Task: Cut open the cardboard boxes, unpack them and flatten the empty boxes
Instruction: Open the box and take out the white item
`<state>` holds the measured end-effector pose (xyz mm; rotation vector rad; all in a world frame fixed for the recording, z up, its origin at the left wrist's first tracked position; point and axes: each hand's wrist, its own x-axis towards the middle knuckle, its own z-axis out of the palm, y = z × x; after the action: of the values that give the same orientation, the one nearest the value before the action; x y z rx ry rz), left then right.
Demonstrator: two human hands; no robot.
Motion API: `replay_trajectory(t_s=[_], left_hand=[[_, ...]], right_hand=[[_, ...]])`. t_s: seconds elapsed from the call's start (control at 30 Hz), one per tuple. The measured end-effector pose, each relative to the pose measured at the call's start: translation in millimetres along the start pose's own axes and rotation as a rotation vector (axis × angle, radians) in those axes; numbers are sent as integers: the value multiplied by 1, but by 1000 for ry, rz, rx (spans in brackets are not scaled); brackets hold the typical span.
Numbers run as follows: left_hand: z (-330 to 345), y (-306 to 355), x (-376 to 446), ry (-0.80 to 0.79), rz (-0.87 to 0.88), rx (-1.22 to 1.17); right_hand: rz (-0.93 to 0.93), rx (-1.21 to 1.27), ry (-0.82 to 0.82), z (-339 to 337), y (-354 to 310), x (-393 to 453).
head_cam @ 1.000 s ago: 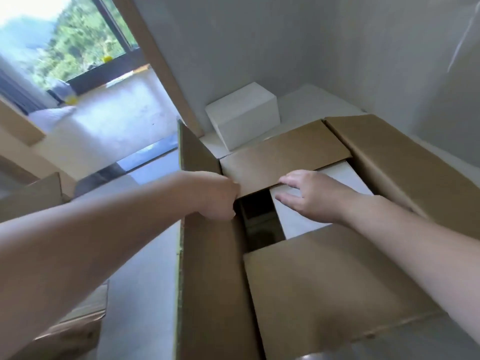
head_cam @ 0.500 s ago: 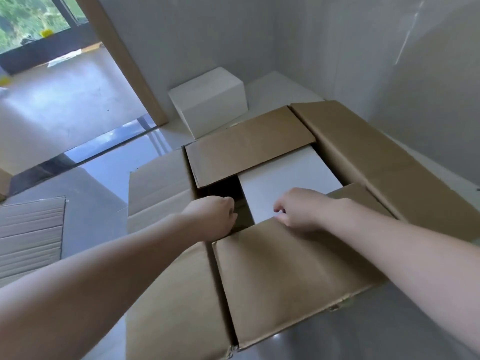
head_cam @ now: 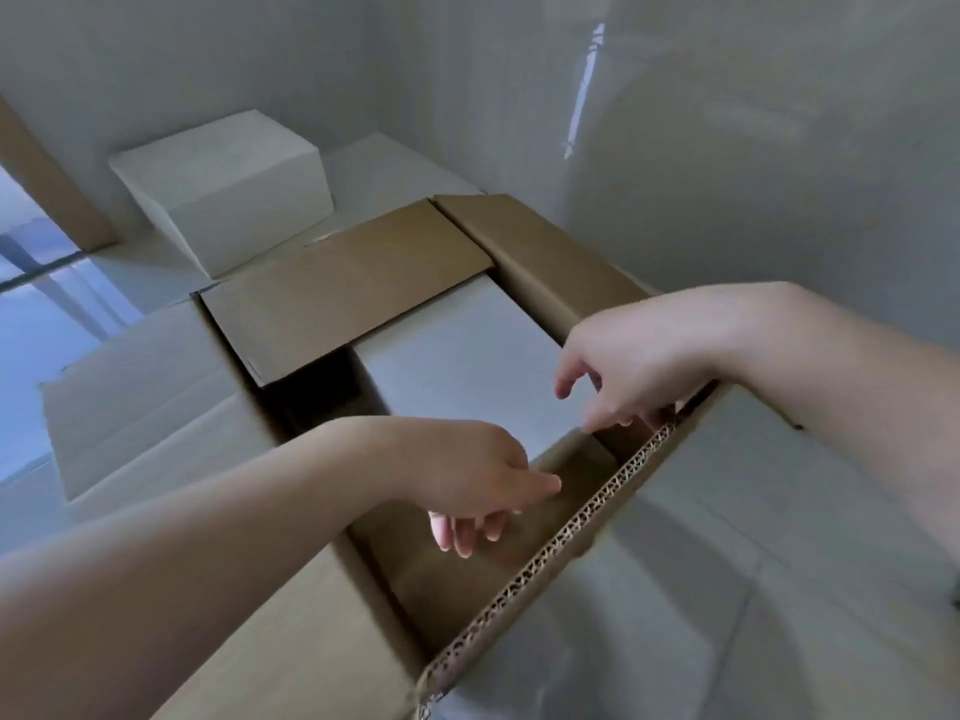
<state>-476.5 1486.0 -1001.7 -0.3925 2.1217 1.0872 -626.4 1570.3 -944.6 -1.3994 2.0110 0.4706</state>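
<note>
bare room in a home: plain grey walls (head_cam: 727, 148), pale floor (head_cam: 727, 589), stacked cardboard boxes (head_cam: 353, 283)

Two bare forearms in shot, no sleeves showing anywhere up to the frame edge. The left hand (head_cam: 467, 475) wears no glove, ring or watch; same for the right hand (head_cam: 623, 366). Wrists plain. Short, unpainted nails show on the left fingers (head_cam: 462, 537).
</note>
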Motion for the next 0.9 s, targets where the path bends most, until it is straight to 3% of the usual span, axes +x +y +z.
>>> replay_trajectory(t_s=[0.27,0.43,0.67,0.77,0.9], left_hand=[[55,-9,63,-243,186,186],[66,-11,87,-281,157,138],[58,-17,95,-328,257,20],[43,-27,90,-135,256,-9],[18,-50,84,427,260,275]], right_hand=[[198,36,-270,79,18,-36],[195,149,-308,126,27,-17],[153,15,-346,147,20,7],[130,51,-241,127,28,8],[73,144,141,105,29,30]])
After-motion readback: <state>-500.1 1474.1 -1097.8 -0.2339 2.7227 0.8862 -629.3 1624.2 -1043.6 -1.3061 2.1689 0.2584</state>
